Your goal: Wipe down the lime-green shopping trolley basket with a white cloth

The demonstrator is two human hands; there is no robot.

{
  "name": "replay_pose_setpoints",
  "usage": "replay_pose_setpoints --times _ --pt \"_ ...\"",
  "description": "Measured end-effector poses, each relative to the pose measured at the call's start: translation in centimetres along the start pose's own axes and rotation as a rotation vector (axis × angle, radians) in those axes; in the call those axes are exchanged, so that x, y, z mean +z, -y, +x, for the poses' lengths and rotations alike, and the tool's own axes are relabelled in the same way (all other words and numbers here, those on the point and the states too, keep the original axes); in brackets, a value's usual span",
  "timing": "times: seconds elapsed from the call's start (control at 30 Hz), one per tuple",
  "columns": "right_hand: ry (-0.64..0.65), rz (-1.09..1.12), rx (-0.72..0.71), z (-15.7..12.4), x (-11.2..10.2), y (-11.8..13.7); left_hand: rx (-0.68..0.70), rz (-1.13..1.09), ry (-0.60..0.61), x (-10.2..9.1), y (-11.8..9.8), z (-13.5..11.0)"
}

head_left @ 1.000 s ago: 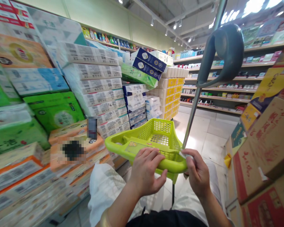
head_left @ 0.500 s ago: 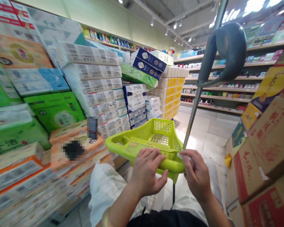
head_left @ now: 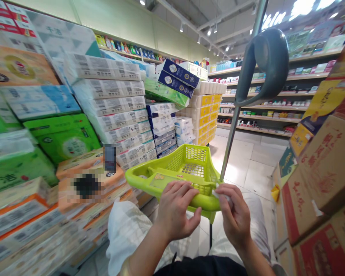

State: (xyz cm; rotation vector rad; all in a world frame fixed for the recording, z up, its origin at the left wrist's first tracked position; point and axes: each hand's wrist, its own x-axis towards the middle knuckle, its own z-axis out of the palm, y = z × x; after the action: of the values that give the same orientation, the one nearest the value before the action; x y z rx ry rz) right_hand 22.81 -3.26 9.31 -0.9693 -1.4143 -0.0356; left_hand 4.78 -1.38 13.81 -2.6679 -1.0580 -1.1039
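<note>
Nearest, I record the left hand [head_left: 176,210] grasping the rim of the cart [head_left: 208,203], the right hand [head_left: 235,211] pinching a soft-looking white wad [head_left: 215,193] at its right end. I judge the cart light, stiff, best held there; it extends just beyond, long axis pointing far.

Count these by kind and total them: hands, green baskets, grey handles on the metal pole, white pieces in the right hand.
Left hand and right hand: 2
Green basket: 1
Grey handle: 1
White piece, cloth or tissue unclear: 1
Total: 5
</note>
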Motion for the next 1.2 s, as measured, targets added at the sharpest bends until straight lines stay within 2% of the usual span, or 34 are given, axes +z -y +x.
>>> replay_pose_setpoints --times 0.1,0.17,0.3,0.43,0.53,0.6,0.67,0.8,0.9,1.0,1.13,1.2 --pt "0.057 0.091 -0.025 -0.3 0.1 -0.2 0.009 0.004 0.0 -0.2 0.1 0.0" --pt "0.036 0.172 0.032 -0.3 0.3 -0.8 0.01 0.008 0.003 -0.3 0.2 0.1" --pt "-0.144 0.225 0.328 -0.7 1.0 -2.2 0.016 0.013 0.01 -0.2 0.4 -0.1" --pt "-0.26 0.33 0.526 -1.5 2.0 -2.7 0.039 0.035 0.016 -0.3 0.5 -0.2" --pt "-0.352 0.483 0.695 -1.0 2.5 -3.2 0.02 0.059 0.078 -1.0 0.4 0.4" --pt "-0.368 0.573 0.784 0.3 2.5 -3.6 -0.01 0.057 0.14 -1.5 0.4 1.1" --pt "-0.297 0.654 0.826 2.2 2.3 -3.8 -0.047 0.013 0.176 -1.9 0.5 2.2" --pt "-0.021 0.874 0.818 7.4 1.5 -3.0 -0.079 -0.185 0.15 -1.8 0.8 4.7" --pt "0.031 1.094 0.858 10.6 1.0 -2.2 -0.068 -0.335 0.102 -1.6 0.6 6.8" --pt "0.06 1.196 0.861 11.6 0.9 -2.1 -0.098 -0.467 0.072 -1.6 0.2 8.5" --pt "0.119 1.124 0.944 11.4 1.2 -2.2 -0.128 -0.593 0.046 -1.7 0.0 10.2" --pt "0.132 1.136 0.894 12.5 1.0 -1.5 -0.125 -0.631 0.03 -1.8 0.1 11.1"
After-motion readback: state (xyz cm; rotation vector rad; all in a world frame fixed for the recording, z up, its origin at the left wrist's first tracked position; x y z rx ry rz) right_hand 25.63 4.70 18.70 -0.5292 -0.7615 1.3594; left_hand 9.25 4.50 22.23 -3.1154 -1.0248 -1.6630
